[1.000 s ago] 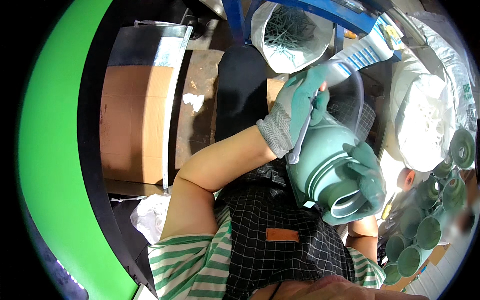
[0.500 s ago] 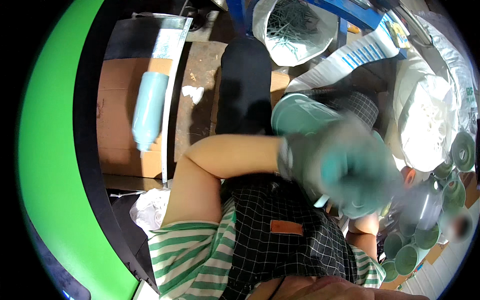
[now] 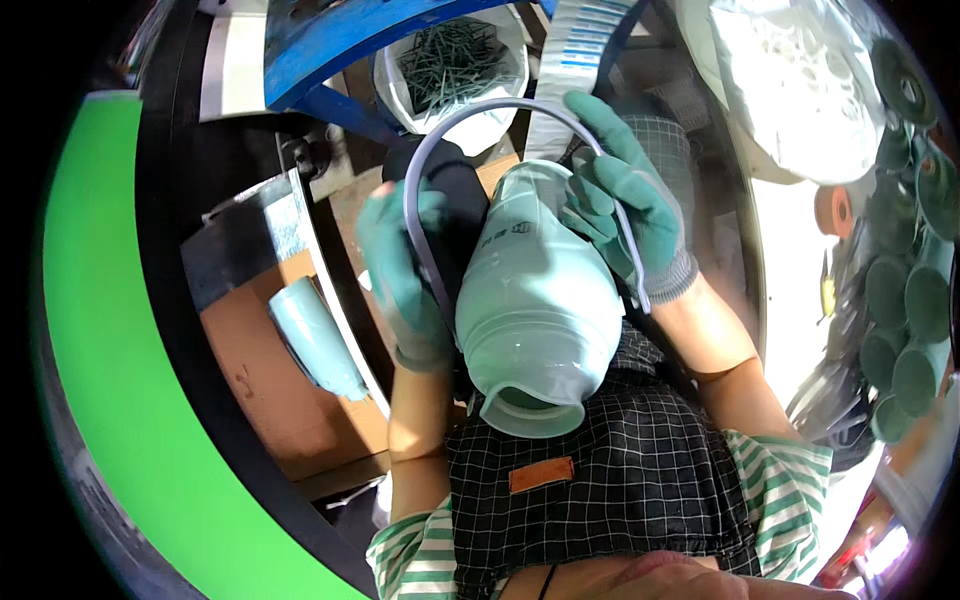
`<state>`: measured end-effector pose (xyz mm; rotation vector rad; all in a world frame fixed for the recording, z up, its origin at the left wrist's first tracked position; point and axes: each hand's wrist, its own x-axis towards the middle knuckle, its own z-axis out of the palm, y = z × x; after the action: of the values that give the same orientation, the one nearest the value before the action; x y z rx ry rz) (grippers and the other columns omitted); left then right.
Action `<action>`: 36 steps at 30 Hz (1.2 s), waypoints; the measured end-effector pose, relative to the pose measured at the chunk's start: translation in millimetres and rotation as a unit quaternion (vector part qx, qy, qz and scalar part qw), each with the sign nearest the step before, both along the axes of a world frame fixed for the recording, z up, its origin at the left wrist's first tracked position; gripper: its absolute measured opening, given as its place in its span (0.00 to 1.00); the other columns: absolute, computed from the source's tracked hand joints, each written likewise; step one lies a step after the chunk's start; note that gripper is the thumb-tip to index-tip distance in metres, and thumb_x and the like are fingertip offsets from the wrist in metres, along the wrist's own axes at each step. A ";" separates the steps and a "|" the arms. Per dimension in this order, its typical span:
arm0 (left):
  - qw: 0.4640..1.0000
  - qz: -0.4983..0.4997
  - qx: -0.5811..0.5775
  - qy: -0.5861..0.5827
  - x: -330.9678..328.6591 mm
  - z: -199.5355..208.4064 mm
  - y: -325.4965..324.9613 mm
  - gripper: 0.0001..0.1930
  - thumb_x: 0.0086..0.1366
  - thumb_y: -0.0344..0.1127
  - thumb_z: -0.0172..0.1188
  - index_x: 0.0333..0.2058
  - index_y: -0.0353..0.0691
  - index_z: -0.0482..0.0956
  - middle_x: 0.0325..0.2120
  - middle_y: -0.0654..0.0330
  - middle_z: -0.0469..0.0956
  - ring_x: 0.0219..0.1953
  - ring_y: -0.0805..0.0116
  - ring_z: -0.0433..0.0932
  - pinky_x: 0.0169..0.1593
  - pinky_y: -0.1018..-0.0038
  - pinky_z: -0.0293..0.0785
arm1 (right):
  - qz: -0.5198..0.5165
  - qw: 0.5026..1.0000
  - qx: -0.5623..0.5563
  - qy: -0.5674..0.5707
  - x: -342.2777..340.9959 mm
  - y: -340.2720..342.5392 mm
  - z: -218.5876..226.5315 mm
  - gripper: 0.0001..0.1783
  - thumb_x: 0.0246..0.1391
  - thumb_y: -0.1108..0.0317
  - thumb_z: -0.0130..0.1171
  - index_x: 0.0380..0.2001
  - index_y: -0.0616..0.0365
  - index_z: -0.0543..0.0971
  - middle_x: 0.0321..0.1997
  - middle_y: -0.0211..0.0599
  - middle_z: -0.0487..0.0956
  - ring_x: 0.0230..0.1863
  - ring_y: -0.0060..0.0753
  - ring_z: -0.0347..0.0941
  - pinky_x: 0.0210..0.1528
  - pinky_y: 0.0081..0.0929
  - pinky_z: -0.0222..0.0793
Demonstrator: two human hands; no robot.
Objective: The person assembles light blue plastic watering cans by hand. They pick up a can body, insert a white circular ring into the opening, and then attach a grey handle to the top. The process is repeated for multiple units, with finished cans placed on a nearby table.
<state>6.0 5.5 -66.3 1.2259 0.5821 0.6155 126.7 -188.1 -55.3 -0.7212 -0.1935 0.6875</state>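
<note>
A pale green thermos jug shell [image 3: 540,300] lies on my lap, its spouted mouth toward me. Over its far end arches a curved lavender-grey handle [image 3: 500,104]. My right hand [image 3: 635,195], in a green-coated knit glove, grips the handle's right side, with thumb and fingers on either side of the strip. Beside the handle's left side is my left hand [image 3: 405,270], gloved too; its fingers are smeared by motion and I cannot tell whether they grip it.
At left, a pale blue cylinder [image 3: 318,335] lies on cardboard [image 3: 265,375]. Dark green thin pieces fill a white-lined bucket [image 3: 388,95] beneath a blue frame [image 3: 340,50]. On the right stand a bag of white rings [image 3: 800,80], an orange tape roll [image 3: 832,210] and several green shells [image 3: 915,290].
My hands have moved apart, from blurred together at the right to either side of the jug shell. The lavender handle now shows over it. The view has shifted.
</note>
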 end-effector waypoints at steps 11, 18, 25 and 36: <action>0.815 -0.230 0.506 -0.165 -67.4 21.8 -36.0 0.29 0.69 0.44 0.69 0.65 0.54 0.69 0.49 0.52 0.84 0.54 0.42 0.82 0.58 0.44 0.77 | -0.020 0.998 -0.053 0.021 9.5 -0.7 -3.8 0.25 0.65 0.75 0.50 0.64 0.69 0.69 0.30 0.38 0.78 0.29 0.30 0.76 0.39 0.26 0.76; 0.818 -0.279 0.481 -0.145 -57.5 38.0 -31.0 0.28 0.63 0.40 0.74 0.58 0.56 0.71 0.50 0.51 0.82 0.53 0.43 0.82 0.57 0.39 0.77 | -0.069 0.914 -0.053 -0.395 -1.1 -3.6 31.2 0.23 0.59 0.66 0.64 0.55 0.65 0.76 0.42 0.42 0.81 0.31 0.25 0.77 0.30 0.20 0.73; 0.808 -0.237 0.519 -0.146 -52.5 15.9 -26.6 0.32 0.68 0.47 0.63 0.65 0.46 0.61 0.58 0.45 0.73 0.60 0.41 0.75 0.64 0.42 0.70 | -0.216 0.893 -0.245 -0.311 10.0 -39.1 0.6 0.42 0.58 0.59 0.72 0.71 0.61 0.66 0.63 0.43 0.74 0.65 0.36 0.72 0.69 0.35 0.67; 0.861 -0.128 0.454 -0.189 -1.7 70.1 0.4 0.44 0.77 0.59 0.45 0.75 0.31 0.45 0.72 0.36 0.57 0.72 0.37 0.62 0.74 0.46 0.60 | -0.171 0.981 -0.083 0.025 -24.3 -165.2 65.3 0.20 0.70 0.63 0.62 0.57 0.67 0.80 0.52 0.39 0.84 0.48 0.29 0.83 0.55 0.25 0.79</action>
<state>4.3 5.9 3.8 1.9525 -0.2681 0.9144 102.4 -353.3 10.0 -0.8713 0.0361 0.3952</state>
